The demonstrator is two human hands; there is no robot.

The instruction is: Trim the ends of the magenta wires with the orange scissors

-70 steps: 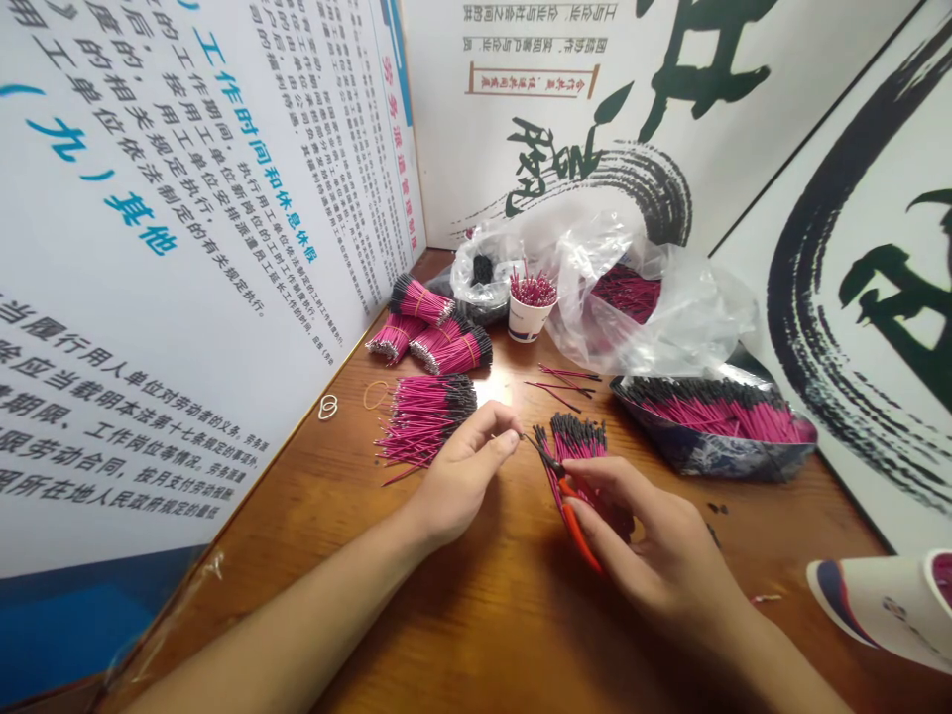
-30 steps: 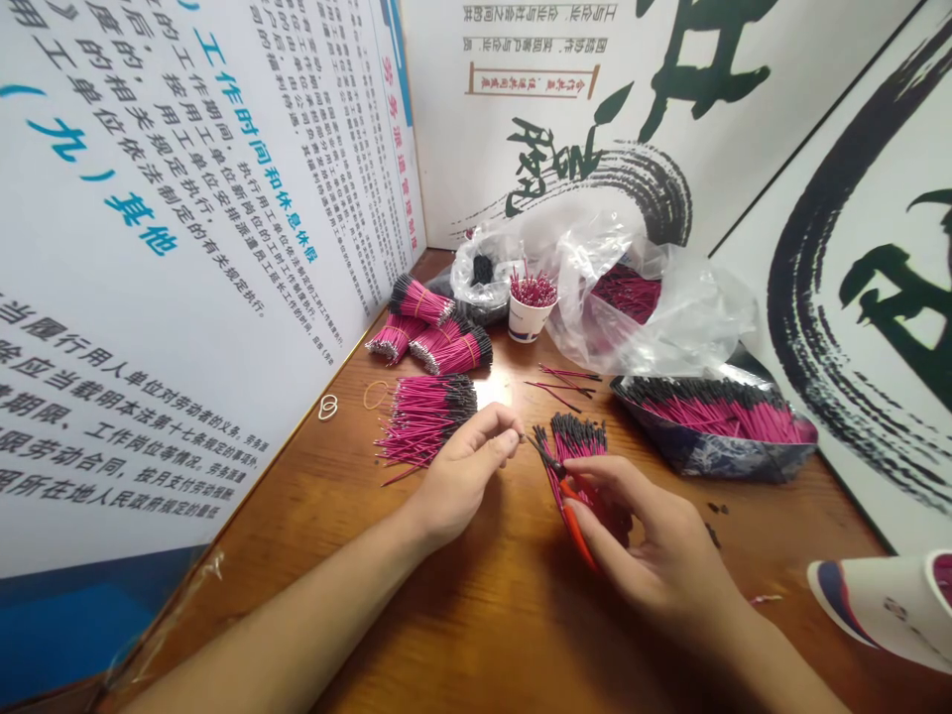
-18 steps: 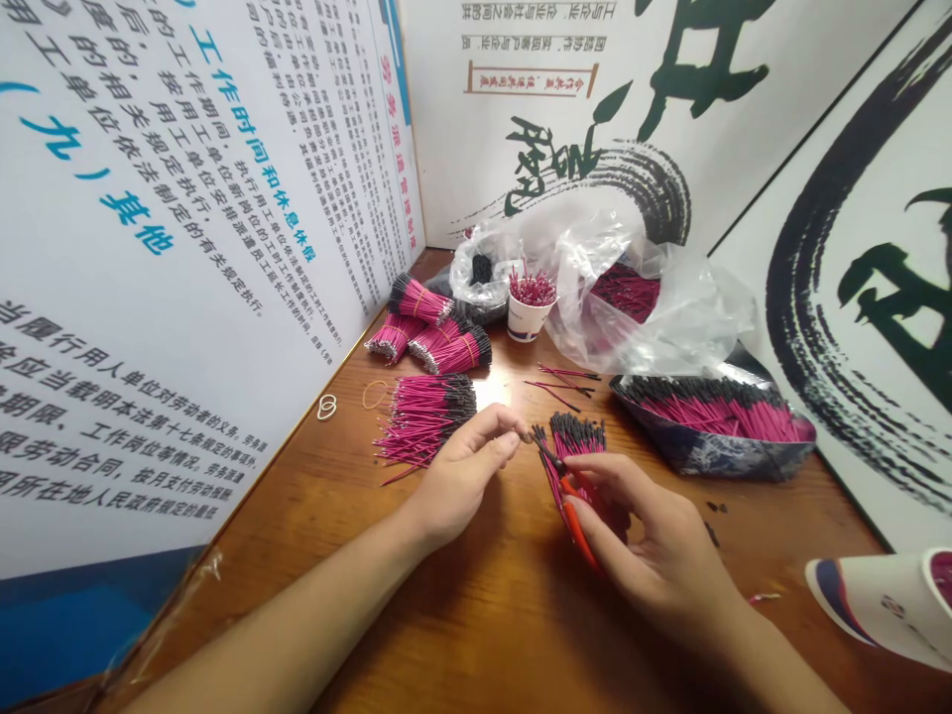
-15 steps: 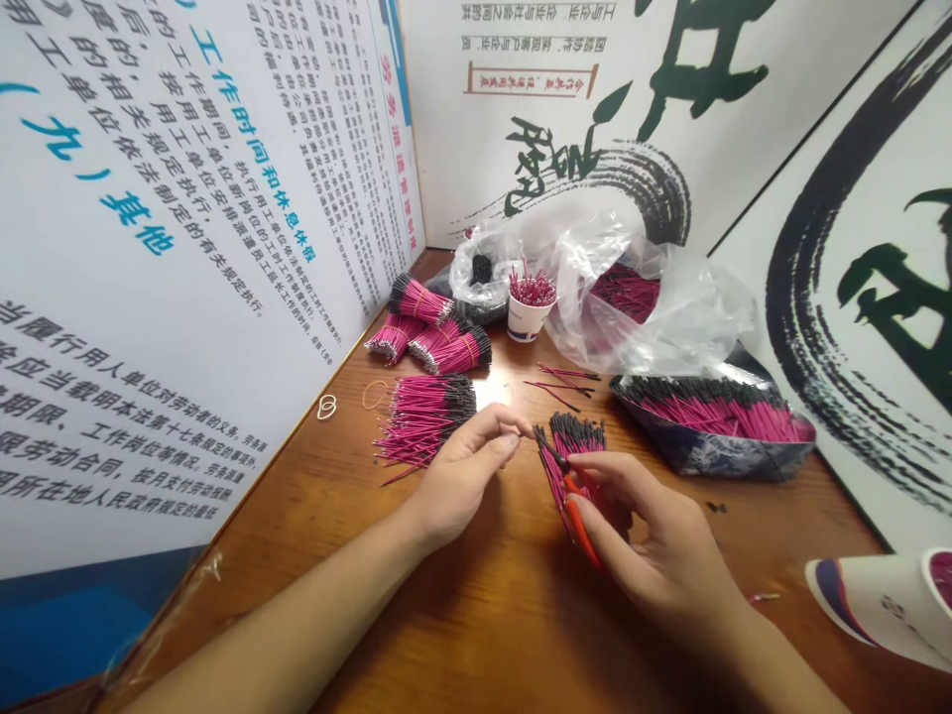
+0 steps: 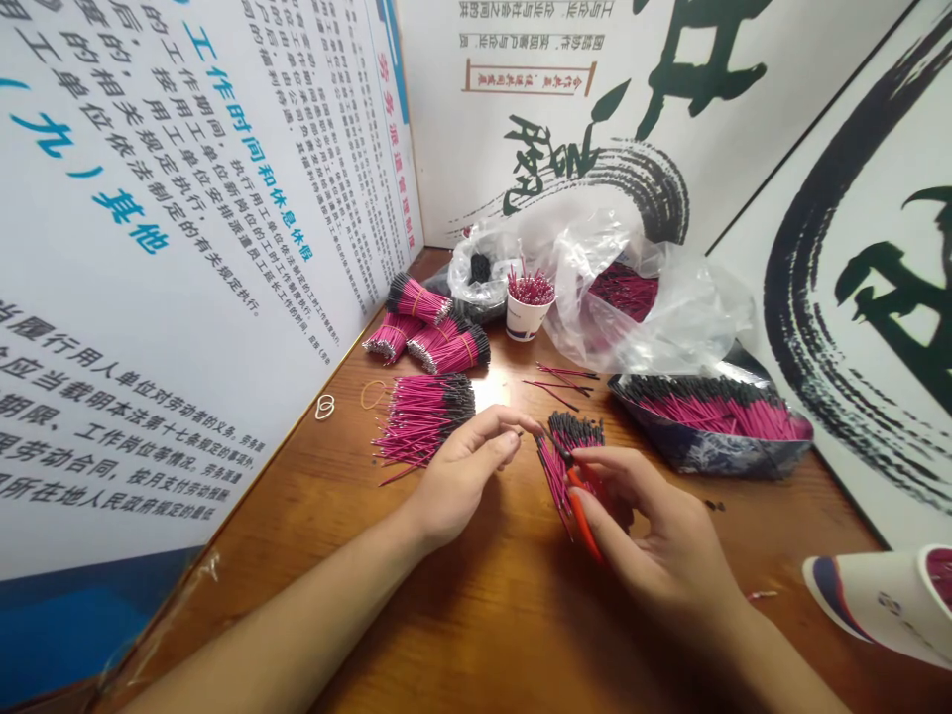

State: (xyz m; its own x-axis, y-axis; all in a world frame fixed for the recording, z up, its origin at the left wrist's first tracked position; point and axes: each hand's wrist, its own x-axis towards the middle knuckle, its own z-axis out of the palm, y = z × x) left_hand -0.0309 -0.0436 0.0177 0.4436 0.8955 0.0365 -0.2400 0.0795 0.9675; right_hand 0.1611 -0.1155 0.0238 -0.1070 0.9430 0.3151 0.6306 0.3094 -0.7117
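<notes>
Many wires, pointed pliers, woodgrain table

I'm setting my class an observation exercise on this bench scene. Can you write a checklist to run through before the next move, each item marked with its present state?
1. Pliers gripped in the right hand: ok.
2. Left hand well clear of the pliers' tips: not ok; its index fingertip is right beside them, contact unclear.
3. Something held in the left hand: cannot tell; nothing shows clearly between its fingers.
4. Paper cup of wires at the back upright: ok.
5. Loose wire pile by the left hand banded: not ok; no band shows around it.
</notes>
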